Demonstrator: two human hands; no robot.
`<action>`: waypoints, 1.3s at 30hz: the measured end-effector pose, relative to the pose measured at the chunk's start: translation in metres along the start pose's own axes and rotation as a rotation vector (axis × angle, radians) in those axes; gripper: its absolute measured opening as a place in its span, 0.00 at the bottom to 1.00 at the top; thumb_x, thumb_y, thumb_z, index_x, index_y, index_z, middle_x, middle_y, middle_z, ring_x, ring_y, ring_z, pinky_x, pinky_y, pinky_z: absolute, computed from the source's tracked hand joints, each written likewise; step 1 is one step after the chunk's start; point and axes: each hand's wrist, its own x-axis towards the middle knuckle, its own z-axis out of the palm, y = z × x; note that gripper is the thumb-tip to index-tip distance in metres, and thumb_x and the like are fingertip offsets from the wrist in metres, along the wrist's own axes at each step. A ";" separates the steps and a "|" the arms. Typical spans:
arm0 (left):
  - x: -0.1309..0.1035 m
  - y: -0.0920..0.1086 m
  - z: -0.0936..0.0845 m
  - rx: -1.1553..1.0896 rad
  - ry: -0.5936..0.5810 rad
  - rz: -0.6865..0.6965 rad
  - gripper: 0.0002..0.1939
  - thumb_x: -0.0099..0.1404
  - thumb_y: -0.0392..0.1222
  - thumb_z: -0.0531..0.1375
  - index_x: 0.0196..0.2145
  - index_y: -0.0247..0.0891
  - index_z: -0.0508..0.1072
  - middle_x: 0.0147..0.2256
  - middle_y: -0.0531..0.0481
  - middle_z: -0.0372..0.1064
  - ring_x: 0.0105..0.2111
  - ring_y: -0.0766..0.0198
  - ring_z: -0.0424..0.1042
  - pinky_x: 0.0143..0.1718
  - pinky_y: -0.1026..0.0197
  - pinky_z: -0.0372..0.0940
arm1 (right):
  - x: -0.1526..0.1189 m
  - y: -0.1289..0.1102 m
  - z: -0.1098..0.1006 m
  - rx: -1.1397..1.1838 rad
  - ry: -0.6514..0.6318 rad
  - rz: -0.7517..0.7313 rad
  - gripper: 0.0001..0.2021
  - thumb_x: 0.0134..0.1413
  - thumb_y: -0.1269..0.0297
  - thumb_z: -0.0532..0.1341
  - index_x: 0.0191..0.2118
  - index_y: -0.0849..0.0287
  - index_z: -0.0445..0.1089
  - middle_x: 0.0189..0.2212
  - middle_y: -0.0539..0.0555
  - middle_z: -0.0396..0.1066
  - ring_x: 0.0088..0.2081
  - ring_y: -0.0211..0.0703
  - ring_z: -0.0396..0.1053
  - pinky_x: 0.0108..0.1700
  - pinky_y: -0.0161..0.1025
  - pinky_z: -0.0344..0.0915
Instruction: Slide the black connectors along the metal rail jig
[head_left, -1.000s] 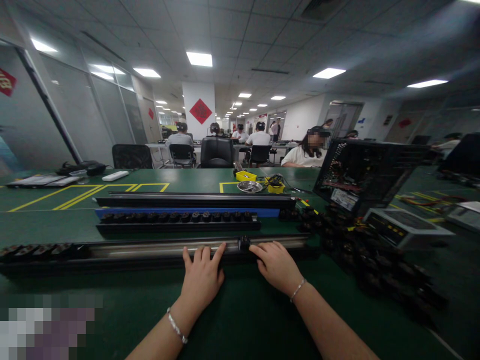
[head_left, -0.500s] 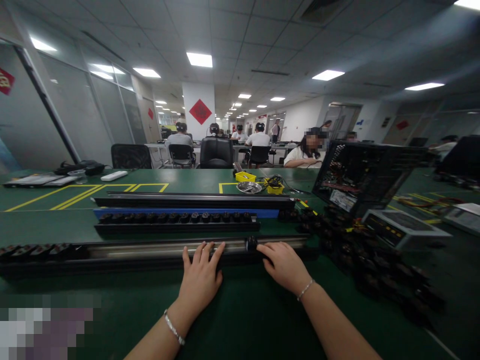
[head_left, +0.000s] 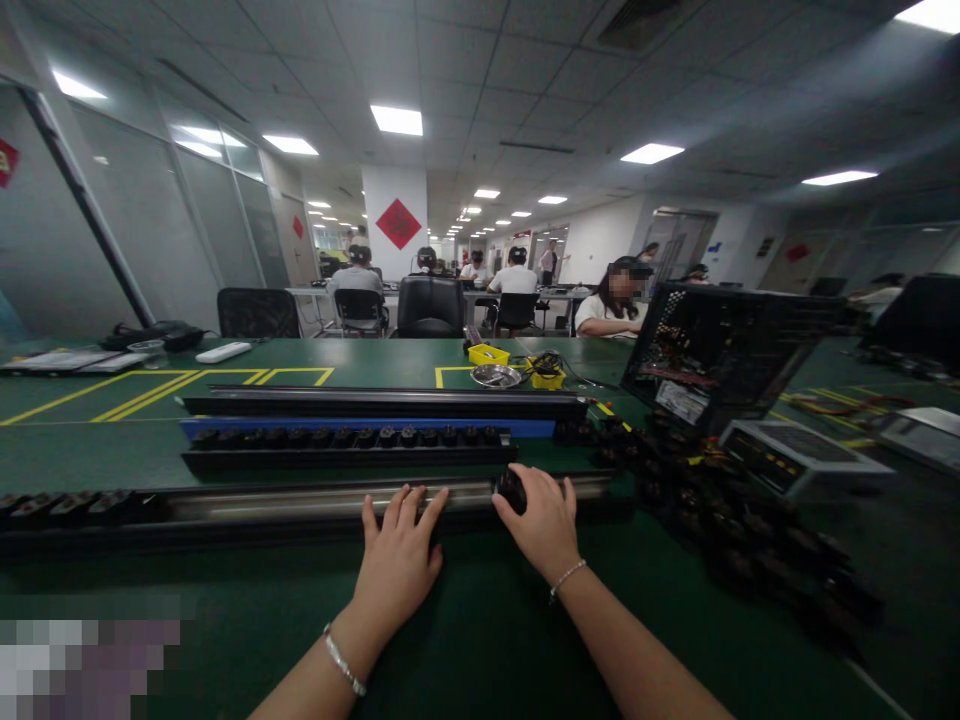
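Fingers of my left hand (head_left: 397,560) rest spread on the long near rail (head_left: 262,505); those of my right hand (head_left: 538,520) pinch one rounded black part (head_left: 513,491) at its smooth channel. I count one green worktop (head_left: 465,620), two straight rear rails (head_left: 375,402), one open computer case (head_left: 735,350), two boxy grey units (head_left: 806,455), two yellow bins (head_left: 489,356), one shiny round dish (head_left: 496,377).

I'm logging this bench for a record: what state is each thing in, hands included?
Left hand: open, fingertips on near rail
Right hand: closed around black part
Black part: gripped, at the near rail
Near rail: lying lengthwise, partly filled
Middle rail: holding a row of black pieces
Computer case: open, innards showing
Yellow tray: uncovered, small items inside
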 end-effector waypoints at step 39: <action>0.001 -0.002 -0.001 0.007 -0.001 0.014 0.29 0.59 0.37 0.51 0.59 0.50 0.57 0.55 0.46 0.63 0.57 0.50 0.57 0.58 0.32 0.38 | 0.010 0.020 -0.007 -0.046 0.083 0.210 0.13 0.48 0.63 0.54 0.39 0.58 0.69 0.44 0.57 0.71 0.53 0.51 0.60 0.60 0.60 0.35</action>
